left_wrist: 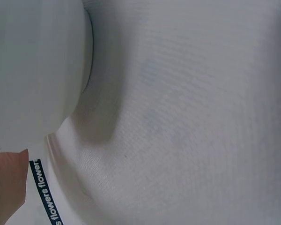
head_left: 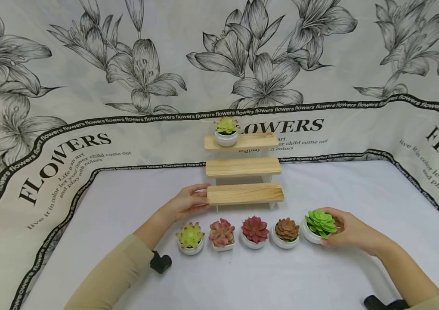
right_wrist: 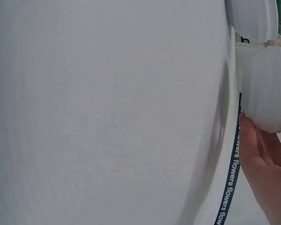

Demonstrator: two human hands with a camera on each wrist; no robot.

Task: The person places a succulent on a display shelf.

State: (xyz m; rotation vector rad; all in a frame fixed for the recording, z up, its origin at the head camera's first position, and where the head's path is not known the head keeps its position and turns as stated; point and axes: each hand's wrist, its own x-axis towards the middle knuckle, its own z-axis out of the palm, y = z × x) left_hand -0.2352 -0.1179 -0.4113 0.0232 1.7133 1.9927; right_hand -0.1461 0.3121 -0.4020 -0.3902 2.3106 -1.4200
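My right hand (head_left: 345,228) grips the small white pot of a bright green artificial succulent (head_left: 321,223) at the right end of a row. In the right wrist view, its fingers (right_wrist: 253,145) lie against a white pot (right_wrist: 267,89). My left hand (head_left: 184,202) touches the left end of the lowest wooden shelf (head_left: 245,194) of a three-tier stand, fingers fairly straight. Also in the row are a yellow-green succulent (head_left: 190,236), a pink one (head_left: 221,233), a dark red one (head_left: 255,229) and a brown one (head_left: 287,230), all in white pots.
A yellow-green potted succulent (head_left: 226,129) stands on the left of the top shelf (head_left: 258,141). The middle shelf (head_left: 242,167) lies below it. A white cloth (head_left: 219,284) covers the table, and a flower-printed curtain (head_left: 157,137) rises behind and at both sides.
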